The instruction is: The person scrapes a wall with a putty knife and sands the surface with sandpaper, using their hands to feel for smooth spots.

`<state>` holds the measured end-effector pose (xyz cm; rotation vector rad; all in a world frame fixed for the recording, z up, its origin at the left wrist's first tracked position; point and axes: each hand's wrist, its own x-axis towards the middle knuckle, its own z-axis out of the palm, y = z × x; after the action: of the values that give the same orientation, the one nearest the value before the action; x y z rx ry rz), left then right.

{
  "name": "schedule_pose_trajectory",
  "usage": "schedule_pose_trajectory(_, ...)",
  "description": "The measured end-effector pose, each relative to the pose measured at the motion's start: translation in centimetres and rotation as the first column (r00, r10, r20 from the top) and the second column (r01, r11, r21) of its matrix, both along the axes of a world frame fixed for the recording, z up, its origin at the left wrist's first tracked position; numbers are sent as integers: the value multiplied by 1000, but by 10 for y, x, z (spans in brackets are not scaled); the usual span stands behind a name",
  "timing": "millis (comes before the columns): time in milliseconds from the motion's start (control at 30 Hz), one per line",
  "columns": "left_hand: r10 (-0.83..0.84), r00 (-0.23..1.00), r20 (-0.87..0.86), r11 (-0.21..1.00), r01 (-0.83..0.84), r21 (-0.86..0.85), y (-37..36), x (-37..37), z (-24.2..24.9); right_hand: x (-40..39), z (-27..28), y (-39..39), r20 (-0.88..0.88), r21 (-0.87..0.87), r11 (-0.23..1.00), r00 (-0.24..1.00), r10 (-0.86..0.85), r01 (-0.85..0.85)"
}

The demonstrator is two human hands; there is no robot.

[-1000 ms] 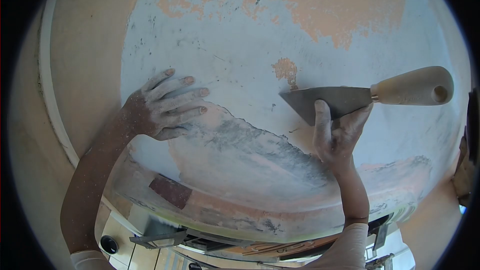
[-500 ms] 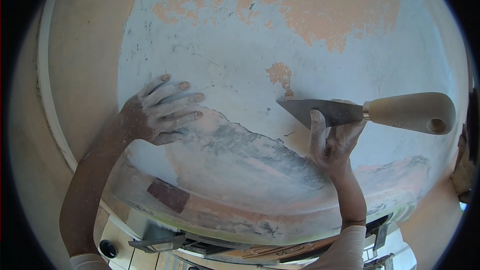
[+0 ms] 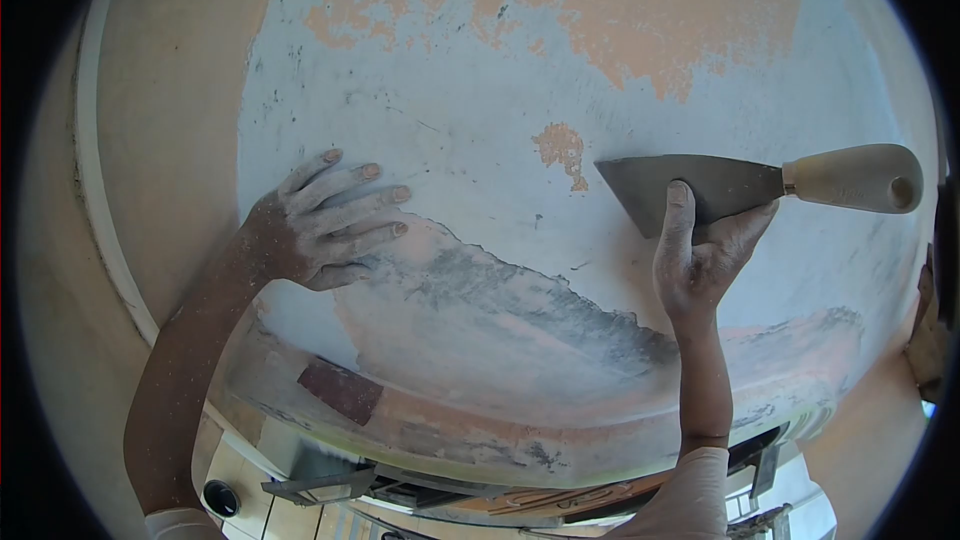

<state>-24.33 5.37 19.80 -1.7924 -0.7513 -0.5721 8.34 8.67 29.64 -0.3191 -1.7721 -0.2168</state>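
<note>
My left hand (image 3: 312, 230) lies flat on the wall (image 3: 450, 130), dusted with white powder, its fingers spread. In my right hand (image 3: 702, 262) is a putty knife (image 3: 838, 178). I grip it by its grey metal blade, thumb on the near face and fingers behind. The pale handle points right, and the blade's wide edge faces left, just right of a small peach-coloured bare patch (image 3: 562, 148). Below the blade and between my hands runs a ragged edge of the white coat, with a grey-and-pink scraped area (image 3: 480, 305) under it.
A larger peach patch (image 3: 690, 10) covers the wall's upper part. At the left, a pale strip (image 3: 95, 160) runs down the beige surface. Below the wall's lower edge are a dark round cup-like thing (image 3: 221, 498), tiled floor (image 3: 290, 520) and metal parts (image 3: 765, 470).
My right hand has moved up and to the right with the putty knife, away from the small peach patch. My left hand has stayed in place.
</note>
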Motion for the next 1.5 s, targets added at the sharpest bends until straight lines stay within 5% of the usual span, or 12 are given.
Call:
schedule_pose_trajectory(100,-2,1000,-4,1000,2,1,2,1,-3,0,-10,9,211,360,932,976,-54,-26)
schedule_pose_trajectory(233,6,1000,-10,1000,-6,11,1,1,-2,3,-4,4,124,135,990,992,15,-32)
schedule_pose_trajectory(267,-1,1000,-2,1000,1,14,1,2,-2,2,-10,9,200,306,952,978,-59,-6)
schedule_pose_trajectory(400,-5,1000,-2,1000,5,-2,0,0,0,5,-1,4,81,85,994,995,62,-69)
schedule_pose_trajectory(500,-10,1000,4,1000,10,8,1,2,-2,11,-9,12,220,330,943,975,-39,-37)
schedule_pose_trajectory(600,-7,1000,-11,1000,8,6,1,0,-1,9,2,3,114,67,998,993,12,-20)
schedule_pose_trajectory(700,-8,1000,8,1000,8,11,0,4,-2,8,-9,9,226,284,959,972,-58,-9)
schedule_pose_trajectory(1000,-19,1000,-9,1000,19,16,2,0,-2,3,-1,0,89,59,998,996,31,-36)
schedule_pose_trajectory(1100,-3,1000,-5,1000,3,17,1,1,-2,3,-7,2,301,316,947,953,-42,-58)
schedule_pose_trajectory(1167,2,1000,-14,1000,-2,16,1,0,-2,-3,8,10,151,264,958,986,70,-109)
schedule_pose_trajectory(1233,-7,1000,-24,1000,7,17,2,-1,-2,-8,15,11,301,345,933,954,-11,-99)
schedule_pose_trajectory(1500,-33,999,2,999,33,-5,3,0,-3,-22,31,7,306,470,882,945,-119,-41)
